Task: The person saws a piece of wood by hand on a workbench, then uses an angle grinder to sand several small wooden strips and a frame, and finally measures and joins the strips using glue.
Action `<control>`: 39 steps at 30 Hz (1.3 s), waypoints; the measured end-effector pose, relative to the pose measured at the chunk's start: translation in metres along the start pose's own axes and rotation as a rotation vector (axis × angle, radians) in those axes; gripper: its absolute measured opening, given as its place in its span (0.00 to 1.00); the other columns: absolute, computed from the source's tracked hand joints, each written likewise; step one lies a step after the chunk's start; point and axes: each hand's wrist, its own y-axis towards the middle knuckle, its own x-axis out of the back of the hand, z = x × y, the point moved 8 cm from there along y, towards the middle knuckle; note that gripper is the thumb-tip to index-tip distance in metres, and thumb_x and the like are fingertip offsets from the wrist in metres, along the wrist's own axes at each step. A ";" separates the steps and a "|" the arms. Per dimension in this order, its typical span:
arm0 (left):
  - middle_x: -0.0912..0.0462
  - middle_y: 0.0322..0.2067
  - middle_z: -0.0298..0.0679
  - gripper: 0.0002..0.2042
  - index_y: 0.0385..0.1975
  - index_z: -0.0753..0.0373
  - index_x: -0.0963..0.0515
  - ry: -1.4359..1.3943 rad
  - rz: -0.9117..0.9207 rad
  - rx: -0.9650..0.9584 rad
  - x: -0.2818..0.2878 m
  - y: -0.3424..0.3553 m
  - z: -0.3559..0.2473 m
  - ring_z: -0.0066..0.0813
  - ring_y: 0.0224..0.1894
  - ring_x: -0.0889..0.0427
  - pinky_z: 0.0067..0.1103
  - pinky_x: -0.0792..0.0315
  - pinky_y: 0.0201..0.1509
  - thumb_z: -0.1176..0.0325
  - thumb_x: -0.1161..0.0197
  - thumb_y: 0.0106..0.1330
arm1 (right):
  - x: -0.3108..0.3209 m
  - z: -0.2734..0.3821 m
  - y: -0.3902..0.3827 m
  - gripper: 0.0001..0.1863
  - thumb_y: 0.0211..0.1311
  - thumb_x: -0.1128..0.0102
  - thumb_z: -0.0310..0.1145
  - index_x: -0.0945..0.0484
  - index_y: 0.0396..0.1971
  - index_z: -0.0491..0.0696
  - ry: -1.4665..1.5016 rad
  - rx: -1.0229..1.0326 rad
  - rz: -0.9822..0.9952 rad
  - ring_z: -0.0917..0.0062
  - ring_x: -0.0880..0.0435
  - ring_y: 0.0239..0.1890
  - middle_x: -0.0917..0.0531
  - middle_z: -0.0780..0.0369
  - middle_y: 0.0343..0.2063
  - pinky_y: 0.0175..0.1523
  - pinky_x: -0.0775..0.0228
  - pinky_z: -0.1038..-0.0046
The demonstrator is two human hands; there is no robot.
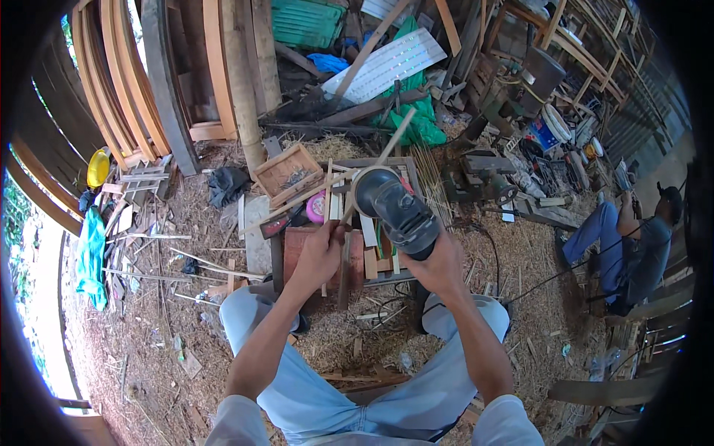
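My right hand (439,264) is wrapped around the body of a black handheld power sander (401,212). Its round head points away from me, over a low workbench (297,256) between my knees. In my left hand (320,256), closed fingers pinch a thin wooden strip (396,137) that slants up to the right. The strip passes at the sander's head, which hides its middle; whether the two touch I cannot tell. Several short wood pieces (370,230) lie on the bench under the tool. A pink round object (317,207) sits just beyond my left hand.
A wooden box (290,175) stands past the bench on the left. Shavings and offcuts cover the floor (178,297). Curved wooden frames (134,82) lean at the far left. Another person (632,245) sits at the right. A dark cable (550,279) runs across there.
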 end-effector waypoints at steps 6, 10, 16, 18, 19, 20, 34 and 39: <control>0.22 0.27 0.57 0.09 0.39 0.69 0.26 0.153 -0.041 -0.010 0.018 -0.002 -0.005 0.55 0.31 0.21 0.36 0.31 0.33 0.70 0.50 0.68 | -0.004 -0.014 0.004 0.33 0.38 0.30 0.38 0.29 0.47 0.39 -0.066 -0.037 -0.017 0.50 0.19 0.34 0.19 0.47 0.30 0.39 0.28 0.56; 0.22 0.26 0.56 0.09 0.38 0.69 0.25 0.110 -0.046 -0.048 0.018 -0.003 -0.006 0.55 0.31 0.21 0.36 0.31 0.34 0.70 0.49 0.68 | 0.004 -0.007 0.006 0.31 0.38 0.30 0.38 0.29 0.45 0.40 -0.033 0.024 -0.059 0.49 0.19 0.32 0.18 0.47 0.28 0.38 0.28 0.56; 0.22 0.24 0.56 0.08 0.37 0.69 0.25 0.104 -0.058 -0.065 0.018 -0.002 -0.013 0.53 0.30 0.21 0.36 0.31 0.32 0.70 0.48 0.67 | 0.009 0.014 -0.003 0.30 0.37 0.30 0.38 0.28 0.43 0.41 -0.078 0.020 -0.037 0.49 0.19 0.32 0.18 0.48 0.28 0.36 0.28 0.56; 0.22 0.24 0.56 0.08 0.37 0.69 0.25 0.148 -0.047 0.006 0.022 -0.001 -0.015 0.53 0.28 0.21 0.36 0.31 0.31 0.71 0.47 0.67 | 0.012 0.003 0.000 0.30 0.37 0.29 0.37 0.28 0.43 0.41 -0.087 -0.014 -0.048 0.49 0.19 0.32 0.18 0.49 0.28 0.36 0.28 0.56; 0.22 0.24 0.56 0.08 0.37 0.69 0.25 0.150 -0.044 0.002 0.022 -0.001 -0.012 0.53 0.28 0.21 0.36 0.31 0.31 0.71 0.47 0.67 | 0.014 -0.002 0.003 0.30 0.37 0.29 0.37 0.28 0.43 0.41 -0.093 -0.038 -0.054 0.49 0.19 0.32 0.18 0.49 0.28 0.36 0.28 0.56; 0.22 0.24 0.55 0.08 0.37 0.69 0.25 0.169 -0.035 -0.050 0.020 -0.003 -0.012 0.51 0.28 0.21 0.36 0.31 0.32 0.71 0.47 0.67 | 0.015 -0.003 0.006 0.30 0.37 0.29 0.37 0.28 0.43 0.41 -0.093 -0.040 -0.059 0.49 0.19 0.32 0.18 0.49 0.28 0.36 0.28 0.56; 0.23 0.24 0.48 0.06 0.35 0.69 0.24 0.182 -0.028 -0.215 0.019 -0.020 -0.013 0.42 0.28 0.22 0.30 0.30 0.34 0.73 0.45 0.65 | 0.058 -0.051 0.041 0.31 0.35 0.28 0.37 0.28 0.44 0.42 -0.088 -0.232 -0.257 0.50 0.19 0.38 0.17 0.47 0.32 0.42 0.28 0.56; 0.24 0.25 0.42 0.06 0.35 0.66 0.24 0.310 -0.163 -0.501 0.032 -0.027 -0.006 0.37 0.23 0.26 0.26 0.33 0.30 0.71 0.47 0.67 | 0.062 -0.054 0.038 0.31 0.36 0.28 0.37 0.28 0.44 0.41 -0.117 -0.256 -0.297 0.50 0.19 0.38 0.17 0.47 0.32 0.43 0.28 0.57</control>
